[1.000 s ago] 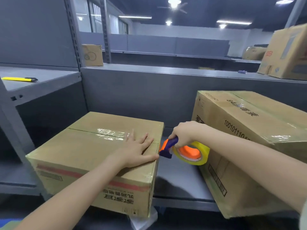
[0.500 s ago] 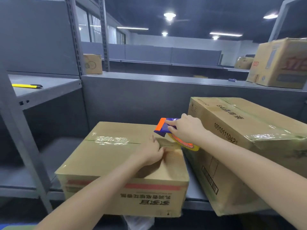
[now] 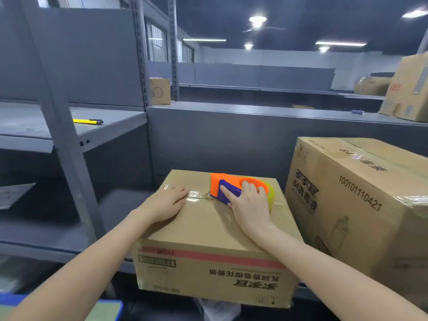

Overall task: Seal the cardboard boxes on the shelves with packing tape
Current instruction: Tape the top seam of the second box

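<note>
Dispenser (image 3: pixel 218 185) in right hand (image 3: pixel 250 205); left hand (image 3: pixel 167 202) flat on small box (image 3: pixel 203 230); big box (image 3: pixel 352 218) "100101110421"

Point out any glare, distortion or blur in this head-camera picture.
Head view: the ceiling lights flare white; glare streaks the tape on the small box and on the big box; the wide lens bends the shelf posts; the tape dispenser and box print are sharp.

Matt cardboard box (image 3: pixel 208 230), glossy clear tape (image 3: pixel 194 196), matt grey metal shelf (image 3: pixel 108 126).
</note>
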Tool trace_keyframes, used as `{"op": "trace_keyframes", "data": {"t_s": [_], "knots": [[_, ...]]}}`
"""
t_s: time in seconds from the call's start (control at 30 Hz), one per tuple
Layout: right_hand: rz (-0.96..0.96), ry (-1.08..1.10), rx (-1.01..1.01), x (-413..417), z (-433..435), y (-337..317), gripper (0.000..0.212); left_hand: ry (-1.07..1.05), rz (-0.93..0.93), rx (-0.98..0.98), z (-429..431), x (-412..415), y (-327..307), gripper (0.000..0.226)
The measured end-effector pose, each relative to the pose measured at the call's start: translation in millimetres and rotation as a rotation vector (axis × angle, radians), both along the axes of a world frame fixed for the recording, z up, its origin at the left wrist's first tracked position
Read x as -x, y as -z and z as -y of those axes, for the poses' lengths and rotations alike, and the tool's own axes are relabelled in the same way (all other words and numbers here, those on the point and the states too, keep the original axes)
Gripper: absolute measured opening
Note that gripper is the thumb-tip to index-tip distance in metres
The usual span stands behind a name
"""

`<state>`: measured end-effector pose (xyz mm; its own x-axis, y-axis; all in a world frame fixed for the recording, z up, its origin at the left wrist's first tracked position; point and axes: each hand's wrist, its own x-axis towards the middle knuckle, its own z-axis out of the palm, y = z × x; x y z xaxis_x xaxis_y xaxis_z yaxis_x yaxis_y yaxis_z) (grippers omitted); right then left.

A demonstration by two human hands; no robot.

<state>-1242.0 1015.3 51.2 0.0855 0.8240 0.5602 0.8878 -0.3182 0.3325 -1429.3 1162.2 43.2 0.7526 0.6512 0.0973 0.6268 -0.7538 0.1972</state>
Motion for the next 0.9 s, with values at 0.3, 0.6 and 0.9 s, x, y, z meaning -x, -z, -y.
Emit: {"op": "trace_keyframes", "data": {"t_s": [0.3,0.6,0.9], "knots": [[-0.085,-0.087,-0.159,-5,5,12,0.047,-0.017,0.016,-0.005,-7,12,13,0.046],[-0.190,-0.428,-0.113,-61,-4,13,0.052,-0.275,-0.010,-0.023,48,-6,18,0.051],[0.033,-0.391,-0.135,-75,-4,8,0.042,-0.218,0.021,-0.057,64,-13,11,0.044]]}}
